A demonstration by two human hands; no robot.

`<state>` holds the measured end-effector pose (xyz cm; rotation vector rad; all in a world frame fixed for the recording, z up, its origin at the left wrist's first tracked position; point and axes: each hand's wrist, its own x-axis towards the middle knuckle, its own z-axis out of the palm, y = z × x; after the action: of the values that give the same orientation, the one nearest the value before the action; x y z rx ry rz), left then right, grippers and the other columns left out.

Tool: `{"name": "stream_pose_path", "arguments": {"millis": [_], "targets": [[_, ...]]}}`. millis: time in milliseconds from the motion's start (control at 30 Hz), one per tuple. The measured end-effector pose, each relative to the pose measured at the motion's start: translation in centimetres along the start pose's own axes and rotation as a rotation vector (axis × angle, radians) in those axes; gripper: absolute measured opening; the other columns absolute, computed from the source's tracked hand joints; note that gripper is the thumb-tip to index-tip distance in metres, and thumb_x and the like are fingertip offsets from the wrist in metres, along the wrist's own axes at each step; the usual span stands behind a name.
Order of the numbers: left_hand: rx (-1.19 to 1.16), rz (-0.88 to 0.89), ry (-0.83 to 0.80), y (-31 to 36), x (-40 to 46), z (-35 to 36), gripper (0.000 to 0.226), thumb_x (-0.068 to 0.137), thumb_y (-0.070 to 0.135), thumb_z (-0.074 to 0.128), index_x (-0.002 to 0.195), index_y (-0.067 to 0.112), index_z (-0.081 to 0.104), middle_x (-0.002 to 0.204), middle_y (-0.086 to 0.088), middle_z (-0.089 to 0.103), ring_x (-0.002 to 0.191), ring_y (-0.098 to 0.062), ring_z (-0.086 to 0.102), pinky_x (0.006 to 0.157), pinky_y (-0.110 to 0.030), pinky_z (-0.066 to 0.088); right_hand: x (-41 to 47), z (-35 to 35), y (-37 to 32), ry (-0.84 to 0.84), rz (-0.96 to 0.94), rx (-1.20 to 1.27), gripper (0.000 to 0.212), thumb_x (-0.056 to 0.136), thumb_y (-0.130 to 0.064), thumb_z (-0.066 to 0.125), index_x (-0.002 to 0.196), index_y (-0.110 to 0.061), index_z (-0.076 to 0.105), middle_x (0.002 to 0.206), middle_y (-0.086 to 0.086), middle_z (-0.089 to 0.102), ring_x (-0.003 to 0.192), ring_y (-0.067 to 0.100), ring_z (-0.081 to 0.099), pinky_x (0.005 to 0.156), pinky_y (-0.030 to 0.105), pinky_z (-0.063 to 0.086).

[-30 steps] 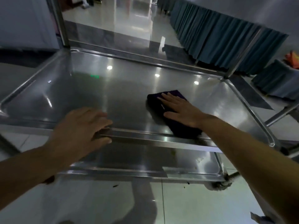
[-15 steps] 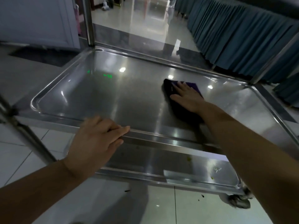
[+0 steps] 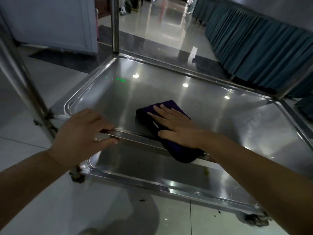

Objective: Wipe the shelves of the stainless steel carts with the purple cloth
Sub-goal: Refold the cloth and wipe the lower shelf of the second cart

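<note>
Most of the steel shelf lies bare toward the frame's upper left and right, hemmed by its raised rim and corner posts, while the purple cloth under the right hand occupies the lower middle.

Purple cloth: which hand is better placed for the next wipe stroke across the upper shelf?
Right. The right hand lies flat on the purple cloth on the upper shelf. The left hand grips the shelf's near rim, likely steadying the cart.
</note>
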<state>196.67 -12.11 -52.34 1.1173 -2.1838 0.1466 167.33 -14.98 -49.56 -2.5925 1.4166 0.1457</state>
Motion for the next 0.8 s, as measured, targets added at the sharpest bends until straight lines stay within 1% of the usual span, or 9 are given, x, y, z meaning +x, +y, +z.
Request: {"name": "stream_pose_path", "arguments": {"millis": [100,133,200,267,333,433,533,700,800], "targets": [[-0.022,-0.052,0.035,-0.1,-0.8,0.2,0.045,0.075,0.051,0.057,0.080,0.011,0.076,0.068,-0.005,0.060,0.063,-0.027,0.056,0.062,-0.028,0.037,2.6,-0.2,2.3,0.060,0.090,0.072,0.062,0.089,-0.057,0.029,0.141,-0.049,-0.003,0.156,-0.019,-0.005,0.136,-0.008,-0.013,0.108,0.015,-0.015],[-0.041,-0.058,0.038,-0.1,-0.9,0.3,0.044,0.075,0.051,0.057,0.079,0.011,0.076,0.067,-0.003,0.059,0.063,-0.026,0.055,0.061,-0.029,0.038,3.7,-0.5,3.6,0.093,0.156,0.081,0.061,0.093,-0.054,0.033,0.143,-0.047,0.000,0.158,-0.015,-0.003,0.137,-0.006,-0.011,0.110,0.017,-0.012],[-0.085,-0.062,0.052,-0.3,-1.0,0.3,0.042,0.076,0.050,0.058,0.080,0.013,0.077,0.068,-0.001,0.061,0.063,-0.024,0.056,0.061,-0.029,0.040,6.1,-1.4,6.6,0.113,0.287,0.030,0.057,0.099,-0.045,0.035,0.150,-0.038,0.012,0.161,-0.006,0.000,0.144,0.005,-0.007,0.116,0.028,-0.004],[-0.101,-0.065,0.076,-0.7,-1.3,0.3,0.039,0.078,0.048,0.057,0.084,0.015,0.077,0.073,0.001,0.065,0.064,-0.022,0.058,0.064,-0.023,0.038,8.3,-2.2,9.0,0.093,0.380,-0.051,0.053,0.101,-0.040,0.034,0.152,-0.029,0.022,0.161,0.000,0.001,0.148,0.018,-0.003,0.117,0.038,0.002],[-0.116,-0.064,0.103,-1.0,-1.7,0.5,0.034,0.080,0.043,0.058,0.088,0.017,0.077,0.080,0.003,0.068,0.067,-0.020,0.060,0.068,-0.020,0.037,9.8,-2.7,10.2,0.119,0.468,-0.038,0.054,0.102,-0.042,0.032,0.152,-0.028,0.019,0.161,0.001,0.002,0.148,0.021,-0.002,0.117,0.041,0.004],[-0.128,-0.046,0.153,-1.4,-2.1,1.0,0.028,0.083,0.039,0.060,0.092,0.018,0.077,0.088,0.004,0.071,0.072,-0.021,0.063,0.071,-0.025,0.044,10.9,-2.5,9.6,0.182,0.561,0.046,0.059,0.100,-0.048,0.029,0.153,-0.030,0.010,0.162,0.002,0.003,0.148,0.020,-0.001,0.117,0.040,0.002],[-0.113,-0.023,0.178,-1.7,-2.3,1.3,0.027,0.084,0.037,0.061,0.094,0.017,0.076,0.090,0.003,0.071,0.075,-0.020,0.063,0.073,-0.025,0.045,10.6,-2.2,6.2,0.139,0.475,0.020,0.059,0.100,-0.047,0.028,0.153,-0.031,0.006,0.162,0.002,-0.001,0.148,0.017,-0.004,0.117,0.037,0.000],[-0.122,-0.089,0.177,-1.2,-2.3,1.0,0.030,0.080,0.042,0.061,0.084,0.015,0.074,0.084,0.003,0.070,0.075,-0.016,0.060,0.073,-0.022,0.042,9.5,-0.9,-3.6,0.097,0.131,-0.028,0.062,0.099,-0.045,0.034,0.152,-0.035,0.003,0.161,-0.003,-0.005,0.147,0.012,-0.008,0.115,0.029,-0.005],[-0.092,-0.114,0.165,-2.1,-2.3,-0.1,0.036,0.075,0.050,0.062,0.077,0.015,0.071,0.081,0.002,0.067,0.078,-0.012,0.057,0.075,-0.021,0.039,8.9,-0.5,-7.6,0.046,-0.069,-0.003,0.061,0.099,-0.045,0.034,0.150,-0.038,0.000,0.159,-0.008,-0.009,0.141,0.002,-0.015,0.111,0.023,-0.013]]}}
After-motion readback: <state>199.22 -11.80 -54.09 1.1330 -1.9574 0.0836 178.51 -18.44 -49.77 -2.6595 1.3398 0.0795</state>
